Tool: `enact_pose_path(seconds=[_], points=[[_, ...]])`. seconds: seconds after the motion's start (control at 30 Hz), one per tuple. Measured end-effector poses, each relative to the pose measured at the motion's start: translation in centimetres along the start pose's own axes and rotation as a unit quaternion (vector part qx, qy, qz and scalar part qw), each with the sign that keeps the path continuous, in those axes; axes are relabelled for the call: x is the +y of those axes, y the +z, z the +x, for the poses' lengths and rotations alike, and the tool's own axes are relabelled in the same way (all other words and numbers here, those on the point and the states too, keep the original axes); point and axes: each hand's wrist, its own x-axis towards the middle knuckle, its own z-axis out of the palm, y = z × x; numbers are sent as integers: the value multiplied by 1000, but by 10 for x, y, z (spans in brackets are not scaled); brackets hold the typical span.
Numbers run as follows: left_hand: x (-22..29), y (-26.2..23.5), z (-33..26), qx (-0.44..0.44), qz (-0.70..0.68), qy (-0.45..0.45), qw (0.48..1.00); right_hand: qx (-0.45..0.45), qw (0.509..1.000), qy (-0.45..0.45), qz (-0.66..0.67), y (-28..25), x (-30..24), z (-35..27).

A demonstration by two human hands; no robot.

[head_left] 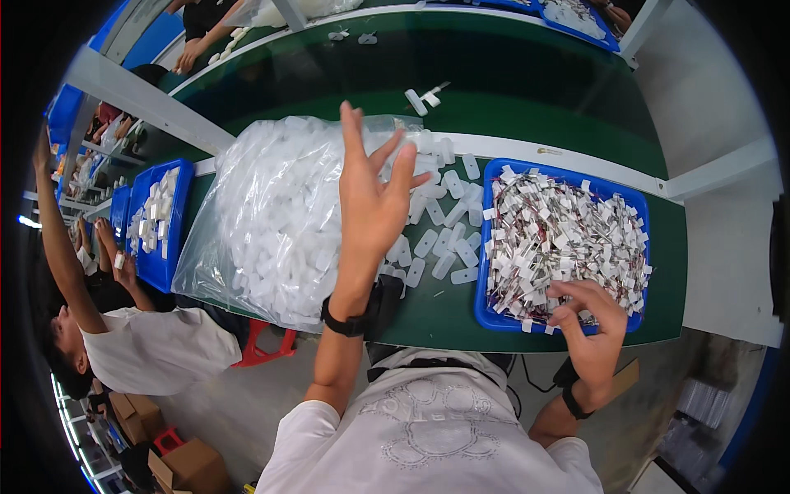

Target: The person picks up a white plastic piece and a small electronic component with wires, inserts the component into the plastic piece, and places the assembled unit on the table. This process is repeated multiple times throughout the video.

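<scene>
My left hand (372, 202) is raised with fingers spread, over the right side of a large clear plastic bag (263, 222) full of translucent white plastic shells. It holds nothing that I can see. Loose shells (444, 239) lie on the green table between the bag and a blue tray (480, 288). Heaped in the tray are many small white connectors with thin leads (564, 239). Above the tray's near right part is my right hand (594, 325). Its fingers are curled, with thumb and index tips apart close to the connectors. Nothing plainly shows between them.
Beyond a white rail, a shell (416, 102) and a white connector piece (431, 97) lie on the dark green belt (535, 90). A white upright (716, 169) stands at the right. At the left, a co-worker (156, 350) sits by another blue tray (174, 255).
</scene>
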Motion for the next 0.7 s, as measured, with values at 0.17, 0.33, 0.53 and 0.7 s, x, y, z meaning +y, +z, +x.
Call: enact_pose_path(seconds=[0.17, 0.33, 0.53, 0.7], points=[[2, -23, -30, -207, 373, -24, 904, 12, 1000, 16, -16, -4, 1, -5], [-24, -15, -39, -248, 529, 85, 807, 69, 995, -4, -76, -19, -18, 1], [-31, -19, -40, -262, 585, 99, 761, 92, 978, -52, -179, -24, -35, 14], [-1, -26, -46, -232, 548, 103, 797, 141, 946, -4, -291, -35, -29, 23]])
